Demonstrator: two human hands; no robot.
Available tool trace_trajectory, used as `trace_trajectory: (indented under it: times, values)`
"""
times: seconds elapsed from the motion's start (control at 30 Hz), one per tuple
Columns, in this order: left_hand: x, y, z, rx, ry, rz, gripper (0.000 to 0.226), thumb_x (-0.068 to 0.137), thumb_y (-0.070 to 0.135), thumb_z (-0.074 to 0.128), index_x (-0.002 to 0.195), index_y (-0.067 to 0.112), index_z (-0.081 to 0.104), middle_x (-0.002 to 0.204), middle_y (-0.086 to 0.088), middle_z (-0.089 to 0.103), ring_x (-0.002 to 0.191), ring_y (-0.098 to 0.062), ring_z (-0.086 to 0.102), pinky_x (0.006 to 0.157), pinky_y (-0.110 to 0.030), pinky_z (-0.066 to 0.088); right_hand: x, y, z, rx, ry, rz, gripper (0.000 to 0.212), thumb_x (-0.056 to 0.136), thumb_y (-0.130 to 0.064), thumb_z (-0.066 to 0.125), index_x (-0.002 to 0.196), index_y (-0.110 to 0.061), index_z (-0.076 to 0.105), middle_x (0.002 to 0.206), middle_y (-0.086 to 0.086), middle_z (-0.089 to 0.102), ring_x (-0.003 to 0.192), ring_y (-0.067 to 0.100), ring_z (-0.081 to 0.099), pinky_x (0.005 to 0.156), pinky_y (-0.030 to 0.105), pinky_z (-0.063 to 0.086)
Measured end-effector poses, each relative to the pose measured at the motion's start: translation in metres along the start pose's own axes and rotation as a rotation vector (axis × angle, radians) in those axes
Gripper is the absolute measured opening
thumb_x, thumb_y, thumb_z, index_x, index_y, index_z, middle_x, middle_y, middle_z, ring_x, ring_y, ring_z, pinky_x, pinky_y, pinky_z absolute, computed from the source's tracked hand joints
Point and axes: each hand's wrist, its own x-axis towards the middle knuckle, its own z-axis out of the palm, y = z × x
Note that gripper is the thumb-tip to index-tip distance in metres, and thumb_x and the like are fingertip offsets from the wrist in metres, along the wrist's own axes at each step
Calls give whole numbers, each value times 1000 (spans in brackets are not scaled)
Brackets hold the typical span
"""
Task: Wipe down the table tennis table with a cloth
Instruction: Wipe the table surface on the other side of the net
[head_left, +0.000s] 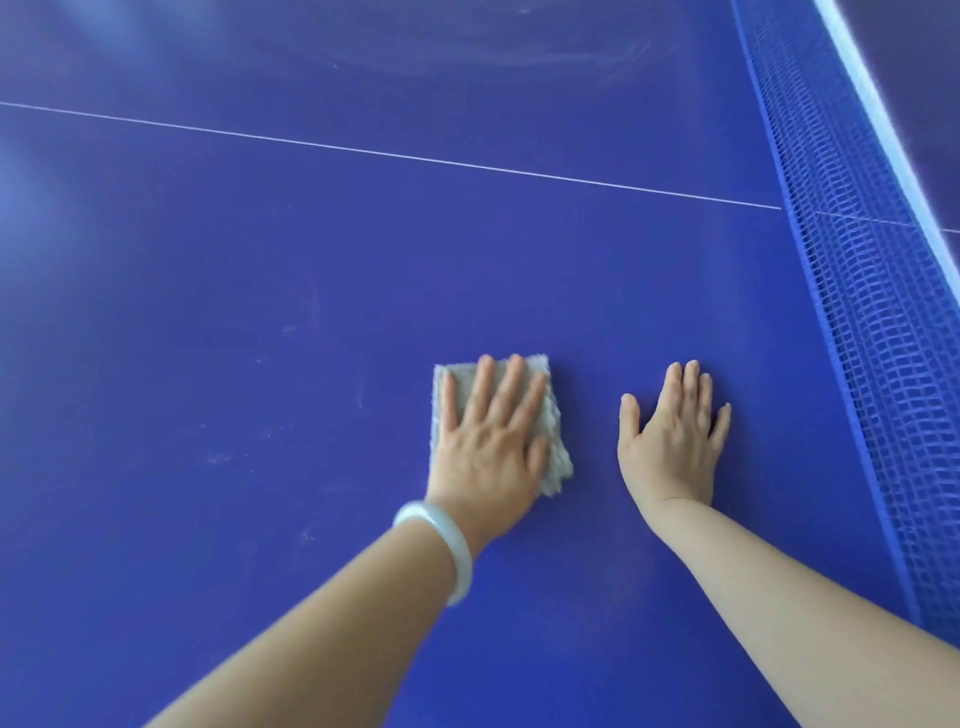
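left hand (491, 441) spread flat, pressing the folded grey fluffy cloth (553, 452) onto the blue tabletop (260, 270); right hand (672, 441) flat beside it, near the blue net (857, 312). pale smudges remain leftward, so plenty left, i'd judge.

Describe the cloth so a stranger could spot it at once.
On the blue table tennis table, beside the net, two hands lie flat. The cloth is the grey square under the left hand, which wears a white bangle; the right hand rests on bare table.

a pale bangle (461, 561) sits well apart from the blue white-topped net (872, 338).
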Motion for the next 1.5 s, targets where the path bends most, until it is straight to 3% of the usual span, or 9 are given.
trace_trajectory:
  times: [0.1,0.2,0.33,0.43,0.63,0.9,1.17,1.3,1.5]
  values:
    - [-53,27,12,-18,-39,247,60,101,44,30,158,27,20,165,4,16,153,-25,7,121,-56,2,-3,-2,-1,-30,-28,-1,72,101,-49,29,157,-6,15,166,11,10,154,24,5,124,50,3]
    - [-57,-20,3,72,-14,264,59,101,46,30,157,29,22,164,5,19,152,-23,13,121,-56,8,-1,-5,-1,-48,-27,-2,73,101,-49,27,157,-6,14,166,11,8,154,24,5,123,50,3]
    - [-48,-102,-16,37,10,-246,58,102,45,21,158,33,13,166,7,9,153,-21,3,121,-55,0,-2,-4,2,-46,-10,4,72,100,-48,28,156,-5,17,165,12,12,153,26,7,123,52,5]
    - [-51,-72,-11,4,52,-450,60,102,41,24,159,31,6,167,5,4,153,-24,-4,119,-58,-4,0,-3,3,-44,-7,13,71,100,-48,29,156,-5,16,165,12,11,153,26,7,123,52,4]
    - [-98,15,10,35,-67,253,60,102,45,32,158,28,20,165,4,15,153,-24,8,119,-60,12,1,-3,2,-41,-6,4,71,101,-47,30,156,-5,17,165,12,11,153,25,7,123,51,4]
    - [-66,-101,-12,85,-52,-88,61,100,51,14,158,33,12,165,10,10,153,-19,4,122,-53,1,0,-3,4,-78,-34,6,72,101,-48,26,157,-5,12,166,12,8,154,26,5,123,51,2]
    - [-65,-101,-10,78,-28,-75,62,99,52,11,158,34,7,166,9,6,153,-20,-2,121,-49,-9,-86,-29,-20,-3,-110,-314,66,104,-34,35,157,-2,12,165,12,5,154,25,3,125,45,0]
    - [-65,-100,-10,46,-22,-62,63,98,53,9,158,33,8,166,9,7,153,-21,-2,121,-50,-9,-155,-61,5,-37,-111,-209,65,102,-37,16,157,-4,9,165,10,2,154,23,1,125,45,2]
    - [-64,-150,-22,106,-28,73,60,100,51,11,158,33,13,165,8,13,153,-22,6,122,-53,-3,-154,-62,9,-87,-71,-174,62,103,-36,16,157,-6,15,165,9,10,153,22,9,125,45,6]
